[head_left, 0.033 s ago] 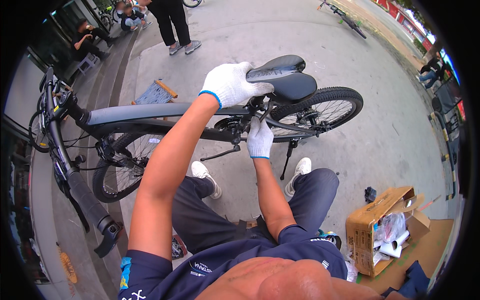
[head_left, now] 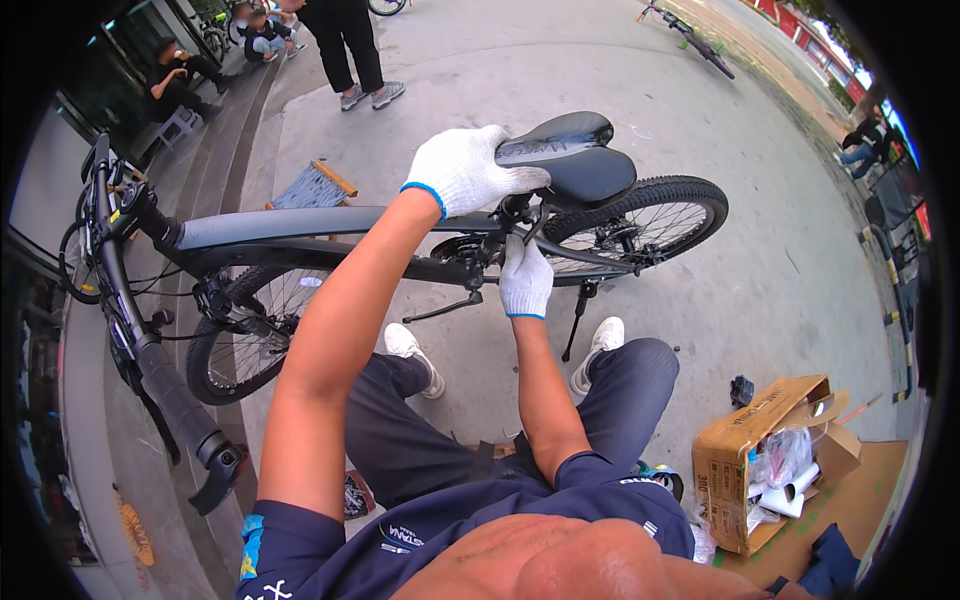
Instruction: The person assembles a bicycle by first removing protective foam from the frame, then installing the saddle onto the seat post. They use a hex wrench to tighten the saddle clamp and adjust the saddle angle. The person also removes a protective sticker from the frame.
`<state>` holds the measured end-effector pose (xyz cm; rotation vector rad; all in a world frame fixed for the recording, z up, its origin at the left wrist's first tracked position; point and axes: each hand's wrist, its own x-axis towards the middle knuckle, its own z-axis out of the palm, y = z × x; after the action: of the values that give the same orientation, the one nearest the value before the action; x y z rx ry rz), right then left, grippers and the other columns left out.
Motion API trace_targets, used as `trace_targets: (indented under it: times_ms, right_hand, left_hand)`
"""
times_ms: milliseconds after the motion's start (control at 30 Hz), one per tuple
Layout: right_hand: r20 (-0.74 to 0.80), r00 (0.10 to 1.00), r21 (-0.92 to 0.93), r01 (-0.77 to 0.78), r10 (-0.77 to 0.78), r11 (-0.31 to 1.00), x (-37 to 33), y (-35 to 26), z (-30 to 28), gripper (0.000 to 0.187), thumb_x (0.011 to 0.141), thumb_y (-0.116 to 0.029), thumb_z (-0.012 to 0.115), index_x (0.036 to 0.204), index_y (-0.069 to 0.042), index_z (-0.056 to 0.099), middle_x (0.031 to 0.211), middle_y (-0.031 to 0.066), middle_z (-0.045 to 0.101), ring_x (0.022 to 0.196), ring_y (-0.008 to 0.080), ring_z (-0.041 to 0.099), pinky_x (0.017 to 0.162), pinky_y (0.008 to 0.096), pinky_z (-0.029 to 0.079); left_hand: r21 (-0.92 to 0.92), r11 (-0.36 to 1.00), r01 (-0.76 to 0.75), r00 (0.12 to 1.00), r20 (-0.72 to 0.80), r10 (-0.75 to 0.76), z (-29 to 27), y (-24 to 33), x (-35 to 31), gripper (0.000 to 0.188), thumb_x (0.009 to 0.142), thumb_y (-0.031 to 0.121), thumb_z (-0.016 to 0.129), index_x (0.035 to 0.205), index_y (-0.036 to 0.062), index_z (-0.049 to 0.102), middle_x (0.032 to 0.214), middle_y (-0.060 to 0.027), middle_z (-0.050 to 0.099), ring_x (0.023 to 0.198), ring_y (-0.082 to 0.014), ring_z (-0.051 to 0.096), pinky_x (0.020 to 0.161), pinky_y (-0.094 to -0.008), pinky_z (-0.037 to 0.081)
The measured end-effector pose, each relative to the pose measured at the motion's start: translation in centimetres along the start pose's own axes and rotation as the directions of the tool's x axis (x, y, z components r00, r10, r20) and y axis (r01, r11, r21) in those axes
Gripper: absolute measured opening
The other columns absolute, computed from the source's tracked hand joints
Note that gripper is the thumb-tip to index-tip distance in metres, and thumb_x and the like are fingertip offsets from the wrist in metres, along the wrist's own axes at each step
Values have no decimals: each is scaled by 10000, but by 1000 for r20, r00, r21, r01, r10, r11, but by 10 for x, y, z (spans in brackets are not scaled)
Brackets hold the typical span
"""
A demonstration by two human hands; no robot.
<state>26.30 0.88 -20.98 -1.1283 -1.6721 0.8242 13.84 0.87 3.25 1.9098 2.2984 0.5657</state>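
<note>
A dark grey bicycle (head_left: 285, 222) stands side-on before me, its handlebar (head_left: 128, 290) at the left and its rear wheel (head_left: 690, 205) at the right. My left hand (head_left: 460, 170), in a white knit glove, is closed around the nose of the black saddle (head_left: 585, 165). Just beneath the saddle, my gloved right hand (head_left: 525, 278) has its fingers closed by the seat post (head_left: 512, 210), at the top of the frame. Its fingertips are partly hidden there, so what they pinch cannot be made out. Below the frame hang a crank arm (head_left: 445, 305) and the lowered kickstand (head_left: 577, 325).
An opened cardboard box (head_left: 722, 478) with plastic wrap and white rolls stands at the lower right on flat cardboard (head_left: 870, 490). A low folding stool (head_left: 315, 187) is behind the bicycle. Steps (head_left: 225, 150) run along the left. A standing person (head_left: 345, 45) and seated people are farther off.
</note>
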Motion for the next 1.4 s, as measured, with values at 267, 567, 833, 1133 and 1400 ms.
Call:
trace_targets:
  times_ms: [267, 567, 833, 1133, 1400]
  right_hand:
    - [272, 931, 610, -363, 243, 704, -14, 12, 20, 606, 1174, -542, 474, 886, -36, 643, 694, 46, 618, 627, 154, 577, 594, 341, 458]
    - [187, 781, 800, -473, 596, 368, -23, -42, 65, 620, 1140, -677, 455, 741, -204, 417, 608, -55, 372, 494, 106, 351, 455, 309, 258]
    - [624, 674, 775, -473, 394, -419, -23, -149, 35, 718, 1066, -818, 470, 697, -220, 321, 620, -53, 177, 526, 139, 203, 516, 341, 196]
    - [548, 650, 757, -654, 527, 20, -102, -67, -36, 467, 1161, -538, 535, 880, -171, 468, 675, -25, 314, 589, 171, 345, 584, 378, 381]
    - [481, 738, 826, -562, 473, 36, -88, -19, -280, 347, 1196, -468, 489, 1053, -167, 585, 751, -48, 418, 608, 112, 400, 570, 314, 407]
  left_hand:
    - [44, 999, 11, 998, 54, -14, -2, -1, 3, 890, 810, 817, 753, 1268, 53, 753, 978, -169, 814, 981, -356, 795, 915, -441, 612]
    - [104, 995, -10, 999, 31, 7, 4, 0, 5, 823, 821, 706, 832, 1349, 83, 729, 1077, -184, 824, 1017, -378, 795, 908, -449, 615]
    - [102, 995, 2, 1000, 27, -5, -1, -1, 1, 785, 813, 728, 827, 1236, 70, 769, 1074, -194, 814, 1012, -394, 785, 917, -461, 609]
    - [-582, 805, -112, 878, -437, -194, 58, -40, -66, 506, 985, 337, 835, 1361, 22, 711, 1123, -162, 799, 988, -249, 787, 867, -370, 624]
    - [-614, 725, 312, 732, 642, 228, 93, -35, -206, 443, 1063, 289, 712, 1437, 51, 686, 1100, -122, 780, 935, -188, 747, 872, -355, 609]
